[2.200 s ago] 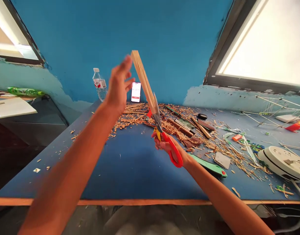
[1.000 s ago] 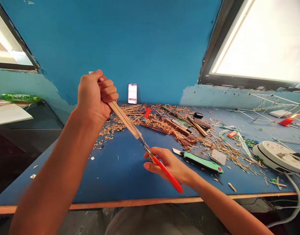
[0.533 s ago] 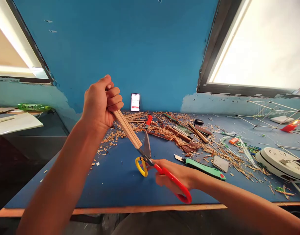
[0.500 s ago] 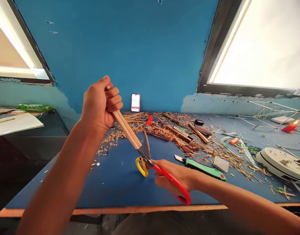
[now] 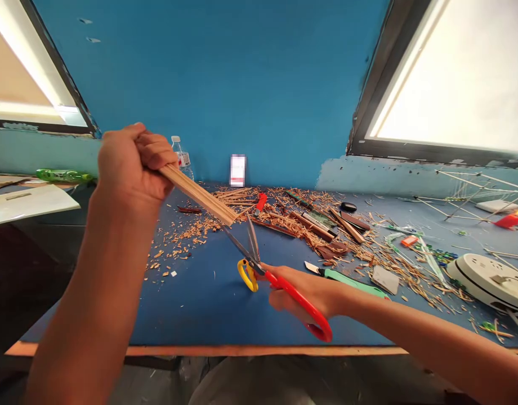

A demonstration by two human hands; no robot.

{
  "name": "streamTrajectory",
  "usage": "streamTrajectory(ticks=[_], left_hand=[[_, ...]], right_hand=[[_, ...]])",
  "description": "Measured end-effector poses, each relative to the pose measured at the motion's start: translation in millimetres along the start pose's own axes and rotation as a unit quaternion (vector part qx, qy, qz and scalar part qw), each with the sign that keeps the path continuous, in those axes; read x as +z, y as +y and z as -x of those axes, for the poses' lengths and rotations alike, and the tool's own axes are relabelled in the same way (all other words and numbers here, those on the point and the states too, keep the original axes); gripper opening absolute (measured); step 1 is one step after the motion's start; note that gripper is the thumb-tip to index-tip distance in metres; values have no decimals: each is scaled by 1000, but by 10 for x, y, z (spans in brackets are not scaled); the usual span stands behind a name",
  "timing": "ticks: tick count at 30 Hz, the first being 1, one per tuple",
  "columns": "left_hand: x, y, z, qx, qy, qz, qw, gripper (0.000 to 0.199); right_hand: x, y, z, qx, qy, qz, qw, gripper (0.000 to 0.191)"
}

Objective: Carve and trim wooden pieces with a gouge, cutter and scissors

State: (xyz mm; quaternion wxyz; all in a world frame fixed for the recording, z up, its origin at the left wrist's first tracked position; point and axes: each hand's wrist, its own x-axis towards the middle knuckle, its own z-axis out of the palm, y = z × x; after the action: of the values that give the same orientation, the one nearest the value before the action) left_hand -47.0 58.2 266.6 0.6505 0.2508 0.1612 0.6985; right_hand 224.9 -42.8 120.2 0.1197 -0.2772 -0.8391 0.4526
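Observation:
My left hand (image 5: pixel 136 160) is closed round a bundle of thin wooden sticks (image 5: pixel 202 199), raised above the table and slanting down to the right. The other end of the bundle lies inside the fist. Over the front of the table, my right hand (image 5: pixel 301 289) grips a pair of scissors (image 5: pixel 254 261) with one red and one yellow handle. The blades are spread and point up and away from me. One blade tip is close to the bundle's lower end; whether they touch I cannot tell.
A green utility knife (image 5: pixel 354 282) lies behind my right forearm. Wood scraps (image 5: pixel 237 197) and shavings cover the table's back. A phone (image 5: pixel 237 170) leans on the wall, with a clear bottle (image 5: pixel 182 154) to its left. At right are a white power-strip reel (image 5: pixel 491 281) and a stick frame (image 5: pixel 478 191).
My left hand has moved left and slightly up with the bundle, drawing its end away from between the scissor blades. The clear bottle now shows. My right hand has hardly moved.

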Motion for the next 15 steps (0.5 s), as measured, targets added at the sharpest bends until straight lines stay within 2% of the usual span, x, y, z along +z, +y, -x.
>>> streamTrajectory(ticks=[3,5,10,15], left_hand=[[97,-174,78,-9,5,2,1000,41],[96,-236,96,-14,3,-3,1000,42],[-6,-258,91,-14,7,-18,1000,40],[-72,-263,67,11,8,-27,1000,44]], right_hand=[[-7,-28,-37,-22,0,12,1000,36],[-11,-41,-51,-36,-8,14,999,35],[-21,-53,-68,-53,-20,-1,998,31],[-11,-73,-66,-14,-12,-29,999,26]])
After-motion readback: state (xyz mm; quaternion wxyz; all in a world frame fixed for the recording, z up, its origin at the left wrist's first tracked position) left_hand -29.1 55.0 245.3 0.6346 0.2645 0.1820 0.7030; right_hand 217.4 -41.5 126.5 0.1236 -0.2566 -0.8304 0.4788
